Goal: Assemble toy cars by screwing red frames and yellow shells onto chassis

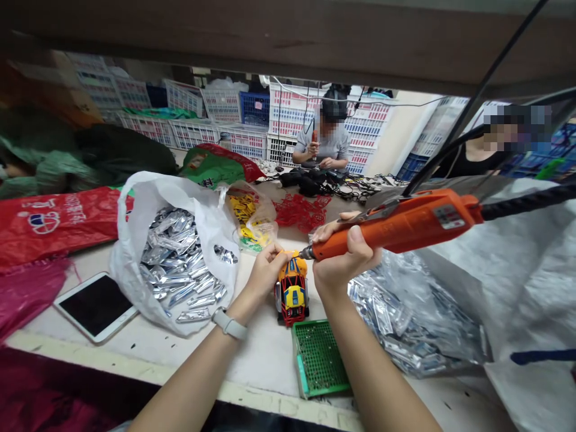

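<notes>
A yellow, blue and red toy car (293,288) stands on the white worktable, its far end pinched by my left hand (269,264). My right hand (346,255) is wrapped round an orange electric screwdriver (393,225), held nearly level with its tip pointing left. That tip is at the far right corner of the car; whether it touches a screw cannot be made out. Close to my right forearm lies a green basket (299,360) with small dark bits in it, probably screws.
A white sack (119,240) of silvery parts stands left, beside a white tablet (96,306). More silvery parts (405,318) fill a bag at right. Yellow parts (243,207) and red parts (301,211) lie beyond the car. Two people sit across; one (321,141) holds a tool.
</notes>
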`<action>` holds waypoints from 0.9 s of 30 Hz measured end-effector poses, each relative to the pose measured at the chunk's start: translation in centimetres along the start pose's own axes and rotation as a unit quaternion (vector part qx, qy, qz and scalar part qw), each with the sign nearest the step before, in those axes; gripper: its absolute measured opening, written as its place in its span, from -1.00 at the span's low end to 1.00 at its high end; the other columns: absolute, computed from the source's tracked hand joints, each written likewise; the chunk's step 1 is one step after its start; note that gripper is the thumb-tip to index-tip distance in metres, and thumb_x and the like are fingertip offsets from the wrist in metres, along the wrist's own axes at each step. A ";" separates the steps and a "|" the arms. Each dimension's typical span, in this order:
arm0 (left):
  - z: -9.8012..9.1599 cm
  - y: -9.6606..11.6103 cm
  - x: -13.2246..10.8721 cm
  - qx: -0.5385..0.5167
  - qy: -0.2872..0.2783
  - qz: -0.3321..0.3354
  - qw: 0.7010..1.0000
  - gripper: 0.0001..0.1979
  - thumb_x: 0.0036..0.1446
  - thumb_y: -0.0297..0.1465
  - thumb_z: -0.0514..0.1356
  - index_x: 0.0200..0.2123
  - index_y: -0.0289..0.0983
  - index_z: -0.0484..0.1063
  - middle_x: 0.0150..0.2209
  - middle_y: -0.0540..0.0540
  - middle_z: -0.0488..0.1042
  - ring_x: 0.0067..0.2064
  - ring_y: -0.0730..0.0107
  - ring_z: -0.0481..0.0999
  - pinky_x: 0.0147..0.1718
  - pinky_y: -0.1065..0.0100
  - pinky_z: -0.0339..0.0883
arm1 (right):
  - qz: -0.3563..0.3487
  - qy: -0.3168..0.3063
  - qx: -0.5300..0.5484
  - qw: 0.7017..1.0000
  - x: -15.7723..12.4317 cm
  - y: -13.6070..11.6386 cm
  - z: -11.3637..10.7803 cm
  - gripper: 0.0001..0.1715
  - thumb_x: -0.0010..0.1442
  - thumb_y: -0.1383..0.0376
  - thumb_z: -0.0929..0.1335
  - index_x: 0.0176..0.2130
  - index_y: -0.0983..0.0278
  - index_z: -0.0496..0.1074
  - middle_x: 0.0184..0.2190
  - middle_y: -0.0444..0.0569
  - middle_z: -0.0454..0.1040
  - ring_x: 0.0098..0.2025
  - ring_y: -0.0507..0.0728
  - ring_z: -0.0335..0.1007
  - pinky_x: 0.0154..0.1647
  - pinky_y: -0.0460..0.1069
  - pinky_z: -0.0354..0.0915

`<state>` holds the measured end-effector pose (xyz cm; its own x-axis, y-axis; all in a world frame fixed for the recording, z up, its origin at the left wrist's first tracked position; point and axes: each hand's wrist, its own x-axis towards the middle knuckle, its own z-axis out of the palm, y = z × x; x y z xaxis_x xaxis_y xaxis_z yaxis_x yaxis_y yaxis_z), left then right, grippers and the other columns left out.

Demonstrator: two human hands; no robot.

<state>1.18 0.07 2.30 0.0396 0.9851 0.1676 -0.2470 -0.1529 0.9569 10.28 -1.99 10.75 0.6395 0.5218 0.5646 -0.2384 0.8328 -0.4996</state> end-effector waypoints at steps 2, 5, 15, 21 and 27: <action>-0.2 0.0 0.1 0.012 -0.003 0.007 1.000 -0.76 -0.09 -0.27 0.27 -0.55 -0.20 0.24 -0.56 0.13 0.23 -0.49 0.50 0.20 -0.49 0.45 0.10 | 0.004 -0.006 0.004 1.000 0.0 -0.2 0.0 -0.84 0.01 0.23 0.29 -0.34 0.21 0.39 -0.72 -0.28 0.30 -0.72 0.00 0.18 -0.67 -0.08 0.19; -0.4 0.1 0.1 0.027 -0.013 0.010 0.999 -0.76 -0.08 -0.25 0.29 -0.52 -0.20 0.28 -0.55 0.13 0.25 -0.48 0.49 0.22 -0.47 0.44 0.12 | 0.009 -0.020 0.010 1.000 0.1 -0.4 -0.1 -0.84 0.01 0.24 0.30 -0.34 0.22 0.39 -0.73 -0.28 0.30 -0.72 0.00 0.18 -0.66 -0.08 0.19; -0.5 -0.1 0.0 0.030 -0.041 -0.003 0.999 -0.76 -0.04 -0.20 0.28 -0.47 -0.20 0.31 -0.50 0.09 0.31 -0.43 0.43 0.32 -0.42 0.42 0.19 | 0.000 -0.020 -0.006 1.000 0.2 -0.4 0.0 -0.83 -0.01 0.24 0.29 -0.35 0.21 0.39 -0.73 -0.27 0.28 -0.74 0.01 0.17 -0.68 -0.06 0.19; -0.5 -0.1 0.1 0.028 -0.050 -0.004 0.998 -0.77 -0.02 -0.22 0.27 -0.45 -0.21 0.31 -0.49 0.10 0.31 -0.43 0.46 0.30 -0.42 0.44 0.19 | 0.000 -0.019 -0.002 1.000 0.1 -0.4 0.0 -0.82 -0.03 0.22 0.30 -0.36 0.22 0.39 -0.74 -0.28 0.28 -0.74 0.00 0.16 -0.68 -0.06 0.18; -0.7 -0.2 0.3 0.038 -0.048 0.002 0.998 -0.73 0.02 -0.18 0.28 -0.46 -0.21 0.30 -0.51 0.11 0.30 -0.45 0.46 0.28 -0.46 0.44 0.16 | 0.001 -0.012 -0.007 1.000 0.2 -0.4 0.0 -0.83 -0.01 0.22 0.29 -0.35 0.21 0.38 -0.74 -0.27 0.28 -0.74 0.02 0.17 -0.69 -0.05 0.18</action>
<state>0.59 0.42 2.00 0.1331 0.9728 0.1897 -0.1728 -0.1657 0.9709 10.51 -2.21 11.10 0.6212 0.5274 0.5796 -0.2285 0.8294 -0.5097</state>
